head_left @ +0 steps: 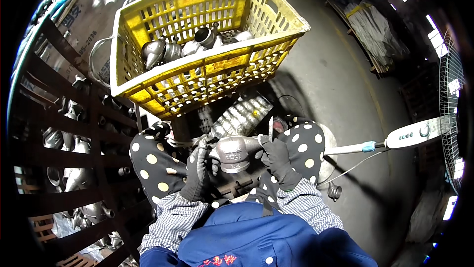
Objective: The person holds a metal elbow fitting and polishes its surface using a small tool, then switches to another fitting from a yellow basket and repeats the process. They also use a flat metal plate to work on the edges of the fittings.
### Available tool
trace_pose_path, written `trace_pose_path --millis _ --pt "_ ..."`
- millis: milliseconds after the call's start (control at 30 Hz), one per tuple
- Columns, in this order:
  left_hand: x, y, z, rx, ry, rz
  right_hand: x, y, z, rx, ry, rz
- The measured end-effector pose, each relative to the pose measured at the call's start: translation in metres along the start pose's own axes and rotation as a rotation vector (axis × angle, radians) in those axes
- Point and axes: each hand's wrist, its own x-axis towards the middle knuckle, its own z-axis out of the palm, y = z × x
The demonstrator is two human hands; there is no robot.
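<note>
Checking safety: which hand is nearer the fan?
Right. The right hand is left of the fan, at the metal casting; the left hand is farther left, at the casting's left end.

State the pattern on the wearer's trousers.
The trousers are black with large pale polka dots; the head view, the only one, shows them best.

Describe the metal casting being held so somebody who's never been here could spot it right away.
Start at the big yellow crate and come down toward the person's lap. There, between the dark-gloved left hand and right hand, is a round-bodied grey metal casting. Unlike the loose castings inside the crate, it is in the hands.
</note>
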Motion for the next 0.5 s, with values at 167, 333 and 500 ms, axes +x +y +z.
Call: trace_pose_path --millis 167,333,500 --pt "0.005 -0.006 -0.003 -0.034 -0.085 0.143 0.003 0.007 -0.005 -0.079 0.013 -0.115" --pt "0.010 -0.011 -0.008 0.078 -0.103 0.314 -0.003 0.001 -0.002 -0.134 -0.001 -0.074" --pt "0.005 -0.003 -0.003 -0.100 -0.043 0.205 0.005 0.009 -0.007 -0.166 -0.035 -0.111"
